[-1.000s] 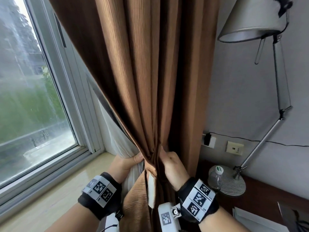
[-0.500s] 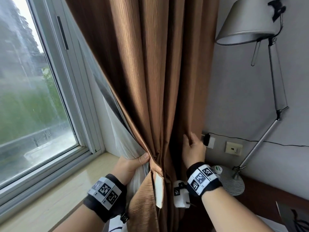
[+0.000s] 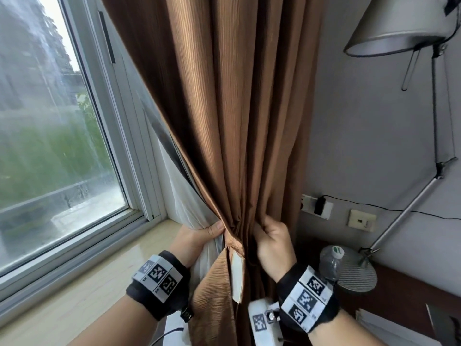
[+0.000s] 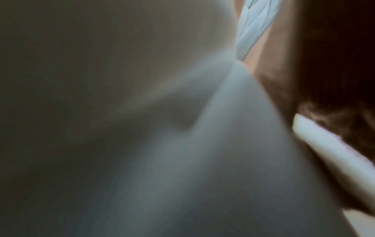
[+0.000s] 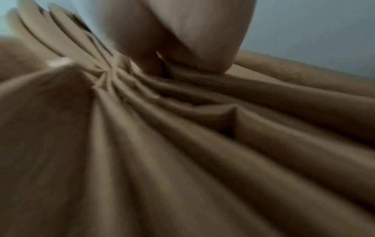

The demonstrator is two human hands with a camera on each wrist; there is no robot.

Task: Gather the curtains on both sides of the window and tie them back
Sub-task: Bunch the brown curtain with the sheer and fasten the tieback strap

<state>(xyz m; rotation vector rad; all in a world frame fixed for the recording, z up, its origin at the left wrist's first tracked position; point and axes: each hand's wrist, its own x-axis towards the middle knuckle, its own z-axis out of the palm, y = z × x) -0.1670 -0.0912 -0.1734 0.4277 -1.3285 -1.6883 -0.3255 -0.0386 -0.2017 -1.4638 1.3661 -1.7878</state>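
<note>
A brown curtain point(image 3: 239, 116) hangs right of the window, bunched into folds at waist height, with a white sheer lining point(image 3: 184, 203) behind its left edge. My left hand point(image 3: 199, 236) grips the left side of the bunch, thumb on top of the sheer. On the other side my right hand point(image 3: 272, 236) curls round the right-hand folds. A brown tie-back strap with a white end point(image 3: 237, 278) dangles between my wrists. The right wrist view shows blurred brown pleats point(image 5: 162, 128) fanning out under my fingers point(image 5: 192, 35). The left wrist view is filled with blurred pale fabric point(image 4: 223, 144).
The window point(image 3: 50, 133) and its pale sill point(image 3: 74, 295) lie to the left. On the right, a metal desk lamp point(image 3: 399, 26) stands on a dark desk point(image 3: 411, 290) beside a water bottle point(image 3: 330, 262). Wall sockets point(image 3: 316, 206) with a plugged-in cable sit just behind the curtain.
My right hand had reached up and right along the curtain's far edge; it has come back down and left, pulling those folds in and gripping them. The left hand kept its hold.
</note>
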